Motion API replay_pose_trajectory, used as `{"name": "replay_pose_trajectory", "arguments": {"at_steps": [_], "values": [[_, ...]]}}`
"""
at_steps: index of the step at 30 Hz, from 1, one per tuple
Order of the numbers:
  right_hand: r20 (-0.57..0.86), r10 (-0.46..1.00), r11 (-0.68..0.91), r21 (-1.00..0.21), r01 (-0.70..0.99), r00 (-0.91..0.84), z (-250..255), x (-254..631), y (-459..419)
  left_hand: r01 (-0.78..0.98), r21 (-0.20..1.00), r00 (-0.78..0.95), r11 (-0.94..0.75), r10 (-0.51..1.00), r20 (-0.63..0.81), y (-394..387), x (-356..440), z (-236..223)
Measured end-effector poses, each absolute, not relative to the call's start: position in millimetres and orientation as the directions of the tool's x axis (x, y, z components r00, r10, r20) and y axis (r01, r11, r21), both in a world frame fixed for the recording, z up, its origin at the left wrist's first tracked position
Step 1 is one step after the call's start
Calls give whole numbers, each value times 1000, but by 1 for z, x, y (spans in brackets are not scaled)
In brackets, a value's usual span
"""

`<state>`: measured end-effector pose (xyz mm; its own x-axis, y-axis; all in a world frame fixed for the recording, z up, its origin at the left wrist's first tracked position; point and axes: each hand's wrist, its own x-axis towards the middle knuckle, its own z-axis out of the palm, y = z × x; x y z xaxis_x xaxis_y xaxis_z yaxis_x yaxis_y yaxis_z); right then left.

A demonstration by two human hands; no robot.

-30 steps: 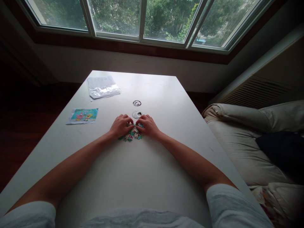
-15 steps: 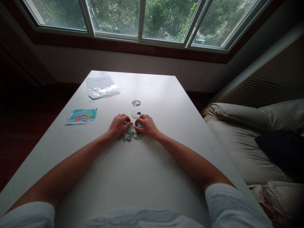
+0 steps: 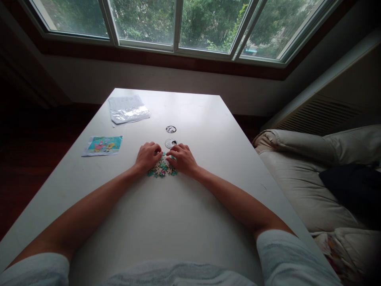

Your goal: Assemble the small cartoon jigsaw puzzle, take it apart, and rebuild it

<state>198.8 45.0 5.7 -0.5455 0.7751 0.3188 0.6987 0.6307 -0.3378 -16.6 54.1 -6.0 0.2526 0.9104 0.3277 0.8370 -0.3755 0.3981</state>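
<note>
A small heap of jigsaw puzzle pieces (image 3: 161, 170), in teal, green and pale cardboard colours, lies on the white table (image 3: 166, 214). At its left edge is my left hand (image 3: 148, 155), fingers curled and thumb brought close to them; whatever may be between the tips is too small to make out. My right hand (image 3: 182, 159) rests over the heap's right side, its bent fingers apart and touching or just above the pieces. It covers part of the heap. A picture sheet (image 3: 104, 145) with cartoon figures on teal lies to the left.
Beyond my hands, two round inserts are set in the tabletop, a nearer disc (image 3: 170, 143) and a farther disc (image 3: 171, 129). A clear plastic packet with papers (image 3: 129, 110) lies at the far left corner. To the right stands a pale sofa (image 3: 293, 180) with a dark cushion (image 3: 351, 190).
My right fingers have spread and shifted slightly left over the heap. My left hand has moved slightly, and the fingertips of both hands have shifted among the pieces.
</note>
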Motion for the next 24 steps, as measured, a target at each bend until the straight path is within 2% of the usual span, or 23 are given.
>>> {"name": "replay_pose_trajectory", "arguments": {"at_steps": [5,15,24], "values": [[296,774,633,-320,705,-560,7,200,45,824,400,292,-402,905,309,53,-20,-3],[259,787,617,-361,700,-560,4,200,50,801,409,344,-438,895,284,47,-24,2],[217,806,591,-273,759,-550,15,185,51,792,425,343,-438,896,282,49,-28,0]]}}
